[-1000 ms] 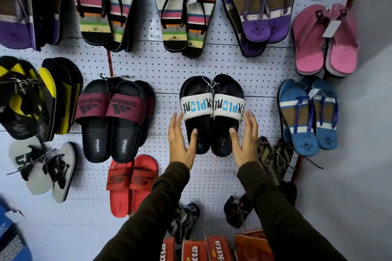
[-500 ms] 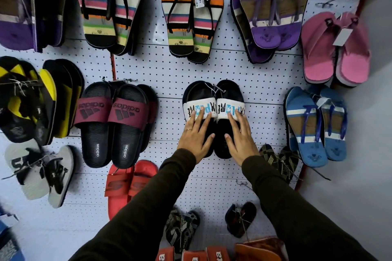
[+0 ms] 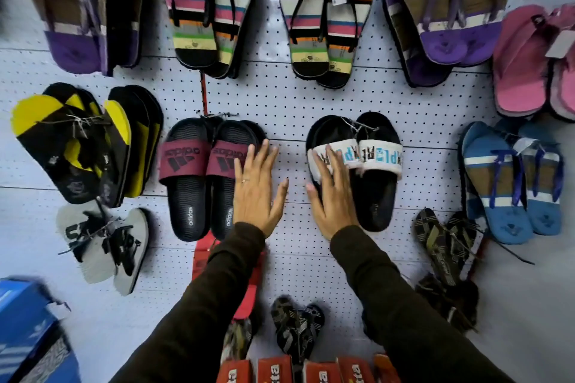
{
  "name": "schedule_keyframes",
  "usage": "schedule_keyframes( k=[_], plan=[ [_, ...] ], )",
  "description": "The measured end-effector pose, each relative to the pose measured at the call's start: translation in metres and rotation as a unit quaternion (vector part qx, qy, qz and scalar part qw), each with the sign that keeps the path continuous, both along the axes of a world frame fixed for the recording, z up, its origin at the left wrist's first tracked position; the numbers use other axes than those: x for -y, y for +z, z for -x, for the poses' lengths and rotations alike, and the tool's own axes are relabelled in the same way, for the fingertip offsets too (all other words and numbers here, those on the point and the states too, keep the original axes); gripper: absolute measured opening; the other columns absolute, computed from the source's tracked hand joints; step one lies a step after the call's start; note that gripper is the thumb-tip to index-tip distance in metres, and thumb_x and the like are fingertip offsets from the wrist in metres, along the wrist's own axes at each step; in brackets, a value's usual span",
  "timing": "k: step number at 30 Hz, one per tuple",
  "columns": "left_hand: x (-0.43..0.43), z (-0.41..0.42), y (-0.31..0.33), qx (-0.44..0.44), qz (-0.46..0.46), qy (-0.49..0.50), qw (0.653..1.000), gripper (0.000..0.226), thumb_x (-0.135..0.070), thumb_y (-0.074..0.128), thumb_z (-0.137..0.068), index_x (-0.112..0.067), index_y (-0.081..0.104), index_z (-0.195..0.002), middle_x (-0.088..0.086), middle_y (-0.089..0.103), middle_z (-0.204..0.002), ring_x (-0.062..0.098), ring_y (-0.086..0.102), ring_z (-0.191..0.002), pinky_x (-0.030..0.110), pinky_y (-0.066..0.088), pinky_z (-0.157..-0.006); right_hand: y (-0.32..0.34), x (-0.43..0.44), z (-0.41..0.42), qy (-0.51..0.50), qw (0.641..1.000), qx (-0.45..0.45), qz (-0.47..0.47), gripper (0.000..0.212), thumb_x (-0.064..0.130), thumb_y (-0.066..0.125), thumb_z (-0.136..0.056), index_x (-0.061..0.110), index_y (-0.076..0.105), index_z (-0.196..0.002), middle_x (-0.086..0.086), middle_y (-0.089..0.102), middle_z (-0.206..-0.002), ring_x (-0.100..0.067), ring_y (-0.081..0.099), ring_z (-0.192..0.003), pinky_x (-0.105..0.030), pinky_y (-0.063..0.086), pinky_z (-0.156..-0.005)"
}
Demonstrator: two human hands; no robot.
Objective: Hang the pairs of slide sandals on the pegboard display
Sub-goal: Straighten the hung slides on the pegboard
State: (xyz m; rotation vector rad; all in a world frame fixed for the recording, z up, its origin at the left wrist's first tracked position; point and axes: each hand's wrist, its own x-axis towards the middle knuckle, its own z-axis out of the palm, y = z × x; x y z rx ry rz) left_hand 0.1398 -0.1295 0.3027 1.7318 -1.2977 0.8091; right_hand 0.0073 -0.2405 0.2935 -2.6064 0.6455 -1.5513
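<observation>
Pegboard (image 3: 295, 102) | L hand (image 3: 258, 196) fingers spread, on maroon slides (image 3: 199, 177) | R hand (image 3: 334, 196) fingers spread, on white-strap slides (image 3: 373, 171)

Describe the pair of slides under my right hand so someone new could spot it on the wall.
On the pegboard, look at the middle row, right of the maroon adidas slides. The black slides there lie under the right hand. Only they have white straps with blue and black lettering.
</observation>
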Motion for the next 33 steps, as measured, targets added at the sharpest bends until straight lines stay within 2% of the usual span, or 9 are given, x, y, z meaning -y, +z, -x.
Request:
schedule_keyframes(
  k=[4,7,11,17,21,26,28,30,33],
  plan=[
    [-0.053,-0.066,-0.003,-0.003,0.041,0.04,0.998,0.058,-0.043,0.029,-0.097,-0.021,0.028,-0.151,-0.002,0.018,-0.163,0.02,0.005,-0.154,0.043,-0.004,-0.124,0.0,-0.042,-0.061,0.069,0.997,-0.024,0.017,0.059,0.037,0.039,-0.101,0.018,0.029,-0.156,-0.005,0.014,-0.168,-0.026,0.006,-0.158,-0.05,0.02,-0.125],
    [-0.085,-0.113,-0.014,-0.029,0.046,0.065,0.996,0.057,-0.042,0.027,-0.097,-0.019,0.031,-0.15,0.001,0.019,-0.163,0.018,0.003,-0.153,0.045,-0.002,-0.124,-0.007,-0.067,-0.102,0.077,0.992,-0.075,0.062,0.06,0.043,0.037,-0.101,0.023,0.027,-0.157,-0.001,0.011,-0.169,-0.025,0.003,-0.158,-0.049,0.018,-0.126],
    [-0.095,-0.144,-0.028,-0.018,-0.035,0.034,0.999,0.062,-0.042,0.032,-0.097,-0.018,0.025,-0.153,0.001,0.014,-0.164,0.018,0.0,-0.153,0.046,0.007,-0.124,-0.021,-0.075,-0.136,0.033,0.989,-0.114,0.084,0.061,0.047,0.036,-0.1,0.029,0.024,-0.157,0.001,0.012,-0.169,-0.026,0.002,-0.158,-0.048,0.012,-0.127],
    [-0.076,-0.163,-0.031,-0.037,-0.146,0.025,0.988,0.07,-0.047,0.033,-0.095,-0.018,0.013,-0.156,0.003,0.006,-0.165,0.026,0.0,-0.153,0.044,0.015,-0.124,-0.031,-0.062,-0.154,-0.026,0.984,-0.171,0.043,0.065,0.045,0.039,-0.097,0.032,0.02,-0.158,-0.001,0.007,-0.169,-0.03,-0.004,-0.157,-0.052,0.015,-0.126],
    [-0.074,-0.168,-0.032,-0.037,-0.164,0.029,0.985,0.071,-0.046,0.035,-0.095,-0.02,0.011,-0.156,0.001,0.004,-0.165,0.028,0.001,-0.153,0.045,0.017,-0.124,-0.028,-0.058,-0.153,-0.028,0.98,-0.192,0.036,0.066,0.044,0.04,-0.097,0.033,0.019,-0.158,0.001,0.005,-0.169,-0.03,-0.004,-0.157,-0.052,0.02,-0.125],
    [-0.076,-0.164,-0.026,-0.033,-0.17,0.046,0.984,0.068,-0.047,0.032,-0.096,-0.022,0.011,-0.156,0.0,0.004,-0.166,0.025,0.003,-0.153,0.047,0.018,-0.123,-0.008,-0.068,-0.139,0.017,0.978,-0.21,-0.013,0.065,0.046,0.04,-0.098,0.031,0.02,-0.158,0.003,0.005,-0.169,-0.027,-0.006,-0.158,-0.051,0.017,-0.126],
    [-0.078,-0.158,-0.023,-0.035,-0.166,0.062,0.984,0.068,-0.047,0.03,-0.096,-0.021,0.011,-0.156,0.0,0.005,-0.165,0.024,0.004,-0.153,0.048,0.016,-0.123,0.012,-0.07,-0.118,0.038,0.978,-0.205,-0.01,0.064,0.044,0.042,-0.098,0.029,0.025,-0.157,0.003,0.011,-0.169,-0.025,-0.001,-0.158,-0.053,0.014,-0.125],
    [-0.08,-0.15,-0.018,-0.04,-0.154,0.079,0.984,0.069,-0.049,0.026,-0.095,-0.021,0.012,-0.156,0.001,0.007,-0.165,0.024,0.004,-0.153,0.048,0.011,-0.124,0.033,-0.074,-0.087,0.047,0.983,-0.177,0.032,0.061,0.045,0.043,-0.098,0.033,0.028,-0.155,0.006,0.013,-0.168,-0.022,0.0,-0.158,-0.056,0.012,-0.125],
    [-0.078,-0.125,-0.007,-0.004,-0.115,0.095,0.989,0.069,-0.049,0.026,-0.094,-0.019,0.017,-0.156,0.003,0.011,-0.165,0.024,0.005,-0.153,0.047,0.008,-0.124,0.086,-0.059,-0.013,0.063,0.993,-0.05,0.085,0.052,0.05,0.047,-0.096,0.047,0.036,-0.147,0.012,0.015,-0.165,-0.018,0.004,-0.158,-0.054,0.01,-0.126]
  ],
)
